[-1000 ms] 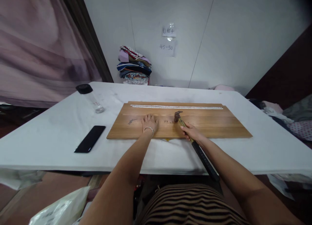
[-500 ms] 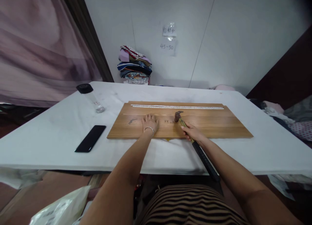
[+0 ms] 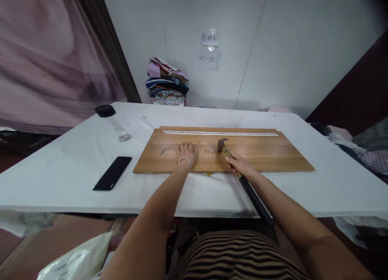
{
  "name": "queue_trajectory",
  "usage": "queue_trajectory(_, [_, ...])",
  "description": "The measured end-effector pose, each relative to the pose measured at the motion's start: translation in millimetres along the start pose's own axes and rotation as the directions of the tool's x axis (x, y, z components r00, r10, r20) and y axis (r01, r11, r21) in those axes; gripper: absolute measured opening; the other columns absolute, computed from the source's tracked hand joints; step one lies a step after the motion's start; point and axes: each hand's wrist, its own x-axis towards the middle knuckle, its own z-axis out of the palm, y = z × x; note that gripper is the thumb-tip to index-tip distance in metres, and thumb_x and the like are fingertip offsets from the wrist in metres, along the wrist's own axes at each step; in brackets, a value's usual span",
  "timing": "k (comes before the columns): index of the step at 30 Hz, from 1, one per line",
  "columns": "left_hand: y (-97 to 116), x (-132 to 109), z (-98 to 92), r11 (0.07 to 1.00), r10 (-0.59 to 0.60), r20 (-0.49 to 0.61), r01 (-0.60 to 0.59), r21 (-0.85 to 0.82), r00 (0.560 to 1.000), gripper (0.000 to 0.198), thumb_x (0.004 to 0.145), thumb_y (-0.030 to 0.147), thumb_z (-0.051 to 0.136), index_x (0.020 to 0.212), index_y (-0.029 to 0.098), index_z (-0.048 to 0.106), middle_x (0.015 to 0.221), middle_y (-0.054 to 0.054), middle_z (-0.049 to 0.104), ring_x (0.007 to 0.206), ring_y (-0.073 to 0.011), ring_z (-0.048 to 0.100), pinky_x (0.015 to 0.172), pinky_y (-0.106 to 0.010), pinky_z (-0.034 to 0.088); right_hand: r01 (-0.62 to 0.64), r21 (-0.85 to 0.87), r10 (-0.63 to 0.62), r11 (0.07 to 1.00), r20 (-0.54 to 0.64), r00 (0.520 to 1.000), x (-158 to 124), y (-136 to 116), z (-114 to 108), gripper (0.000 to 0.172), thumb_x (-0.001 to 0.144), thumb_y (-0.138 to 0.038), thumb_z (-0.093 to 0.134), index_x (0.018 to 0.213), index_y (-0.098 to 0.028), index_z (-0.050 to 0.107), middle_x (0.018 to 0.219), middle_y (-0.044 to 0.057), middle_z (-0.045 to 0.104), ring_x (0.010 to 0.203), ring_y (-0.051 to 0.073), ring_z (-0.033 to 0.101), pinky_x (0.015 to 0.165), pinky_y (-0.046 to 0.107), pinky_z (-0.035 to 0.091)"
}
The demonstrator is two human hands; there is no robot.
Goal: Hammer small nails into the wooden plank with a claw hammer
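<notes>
My left hand (image 3: 187, 154) lies flat on a wooden board (image 3: 266, 154), fingers stretched out, holding nothing. My right hand (image 3: 238, 163) is wrapped round the handle of a claw hammer (image 3: 253, 197), high up near the head. The hammer's rusty head rests at the board's middle, and its black grip reaches back over the table edge. Between my left hand and the hammer head, several small nails (image 3: 209, 151) show in a row in the board. A little heap of loose nails (image 3: 165, 150) lies on the board left of my left hand.
Two white strips (image 3: 220, 133) run along the board's far side. On the white table (image 3: 60, 171) a black phone (image 3: 112, 173) and a clear bottle (image 3: 113, 122) with a black lid are at the left. Folded clothes (image 3: 168, 80) are stacked by the wall.
</notes>
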Motion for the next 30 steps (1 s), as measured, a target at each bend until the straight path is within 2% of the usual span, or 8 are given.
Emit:
queue_trajectory(4, [0, 0, 0.7, 1.0, 0.004, -0.005, -0.004, 0.003, 1.0, 0.056, 0.103, 0.04, 0.033, 0.147, 0.016, 0.059, 0.167, -0.016, 0.044, 0.154, -0.0325, 0.034, 0.126, -0.056, 0.027, 0.004, 0.01, -0.004, 1.0, -0.006, 1.0, -2, 0, 0, 0.05, 0.083, -0.049, 0.072, 0.125, -0.026, 0.058, 0.06, -0.011, 0.049, 0.039, 0.006, 0.038, 0.038, 0.019, 0.025])
queue_trajectory(10, [0, -1, -1.5, 1.0, 0.005, -0.001, -0.005, 0.005, 1.0, 0.058, 0.103, 0.039, 0.033, 0.15, 0.014, 0.056, 0.166, -0.016, 0.044, 0.154, -0.0325, 0.036, 0.127, -0.055, 0.026, -0.023, -0.006, 0.023, 1.0, -0.024, 0.999, -3, -9, 4, 0.04, 0.087, -0.039, 0.067, 0.123, -0.024, 0.059, 0.06, -0.011, 0.049, 0.038, 0.006, 0.039, 0.038, 0.019, 0.029])
queue_trajectory(20, [-5, 3, 5.0, 1.0, -0.001, -0.033, 0.001, 0.007, 0.999, 0.056, 0.102, 0.039, 0.036, 0.147, 0.016, 0.059, 0.165, -0.016, 0.046, 0.154, -0.0332, 0.036, 0.126, -0.055, 0.027, -0.003, 0.032, 0.003, 0.999, 0.006, 1.0, -3, -4, 0, 0.051, 0.087, -0.041, 0.068, 0.134, -0.025, 0.059, 0.06, -0.011, 0.049, 0.04, 0.007, 0.039, 0.038, 0.019, 0.026])
queue_trajectory(30, [-9, 6, 6.7, 0.999, -0.008, -0.022, 0.009, 0.031, 1.0, 0.055, 0.102, 0.041, 0.036, 0.145, 0.018, 0.06, 0.164, -0.014, 0.048, 0.153, -0.0314, 0.037, 0.126, -0.053, 0.028, -0.006, 0.064, 0.003, 0.998, 0.036, 0.999, -1, -1, 2, 0.052, 0.093, -0.034, 0.062, 0.143, -0.024, 0.053, 0.059, -0.011, 0.049, 0.038, 0.007, 0.038, 0.036, 0.019, 0.027])
